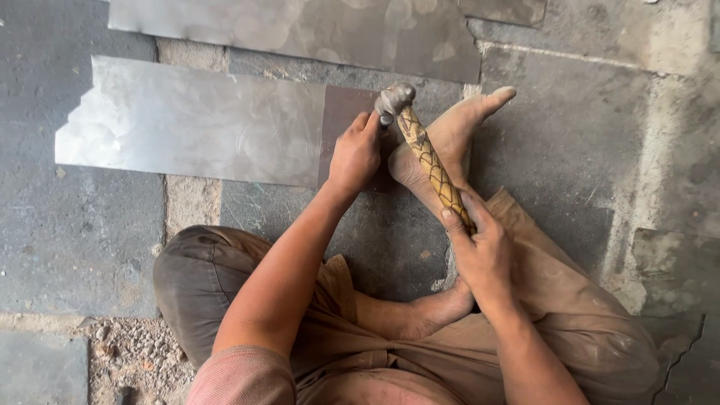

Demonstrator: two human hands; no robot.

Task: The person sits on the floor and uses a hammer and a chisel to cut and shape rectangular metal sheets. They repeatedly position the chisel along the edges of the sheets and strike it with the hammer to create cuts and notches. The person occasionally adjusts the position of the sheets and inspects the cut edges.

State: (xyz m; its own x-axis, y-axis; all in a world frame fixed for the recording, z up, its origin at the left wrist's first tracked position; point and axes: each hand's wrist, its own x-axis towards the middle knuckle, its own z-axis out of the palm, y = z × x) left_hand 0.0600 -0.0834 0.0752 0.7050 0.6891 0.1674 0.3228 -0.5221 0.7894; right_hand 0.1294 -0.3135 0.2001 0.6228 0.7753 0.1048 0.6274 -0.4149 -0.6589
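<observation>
On a cracked concrete floor [75, 225], a small dark metal plate [345, 112] is pinned by the left hand [355, 154], fingers curled around a punch; a hammer [424, 146] is gripped closed-fisted by the right hand [484, 251]. A strike is judged underway; squarely aimed blows are needed.

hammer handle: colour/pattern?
Tan-yellow hammer handle with a dark criss-cross diamond pattern, gripped by the right hand. Head view shows it.
</observation>
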